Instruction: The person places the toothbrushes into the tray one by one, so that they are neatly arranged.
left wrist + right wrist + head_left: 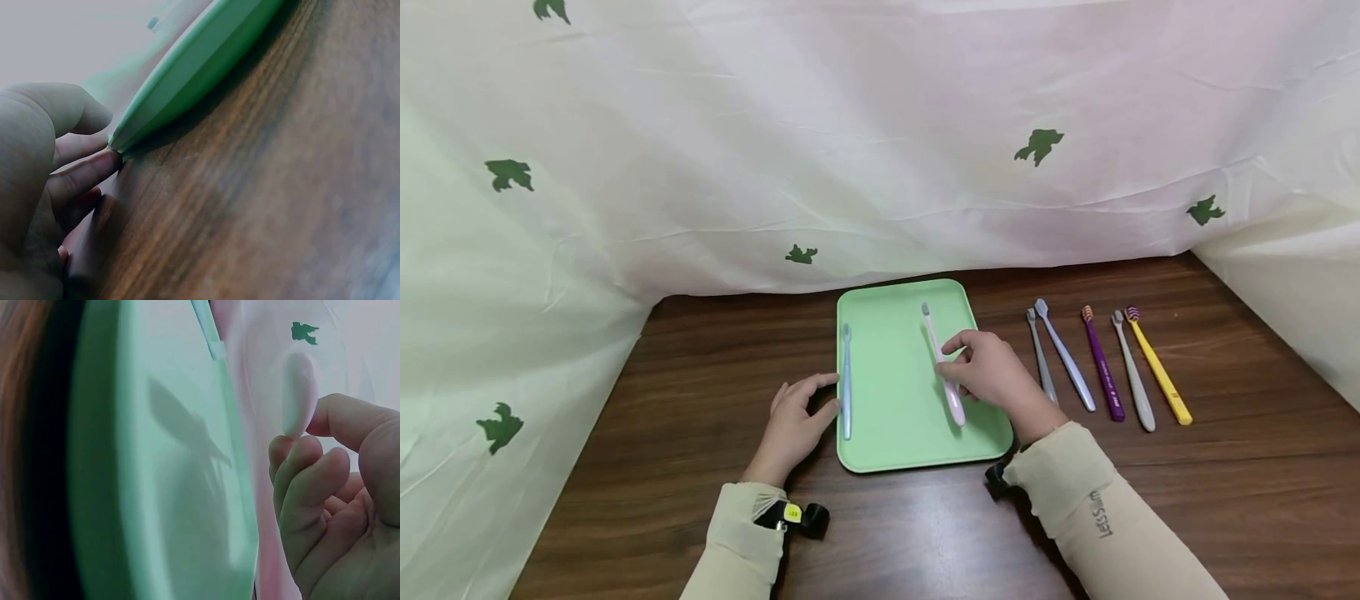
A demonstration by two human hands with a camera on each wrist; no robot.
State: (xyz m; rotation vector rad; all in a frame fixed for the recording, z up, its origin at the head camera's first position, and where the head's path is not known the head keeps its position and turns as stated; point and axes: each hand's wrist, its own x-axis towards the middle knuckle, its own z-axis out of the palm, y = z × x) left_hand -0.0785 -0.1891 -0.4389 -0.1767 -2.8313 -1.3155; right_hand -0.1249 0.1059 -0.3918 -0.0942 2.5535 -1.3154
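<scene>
My right hand (991, 371) pinches a pale pink toothbrush (955, 406) between thumb and fingers, above the right half of a green tray (895, 450). Its bristle head points away from me. In the right wrist view the toothbrush handle (300, 394) is held off the tray, whose surface carries its shadow. A light blue toothbrush (847, 383) lies lengthwise along the tray's left side. My left hand (797, 427) rests at the tray's left edge, its fingers extended. The left wrist view shows those fingers (87, 175) touching the tray's rim.
Right of the tray several toothbrushes lie side by side on the wooden table (700, 358): a grey one (1042, 358), a light blue one (1067, 358), a purple one (1103, 367), a light grey one (1137, 375) and a yellow one (1161, 367). White cloth (895, 167) hangs behind.
</scene>
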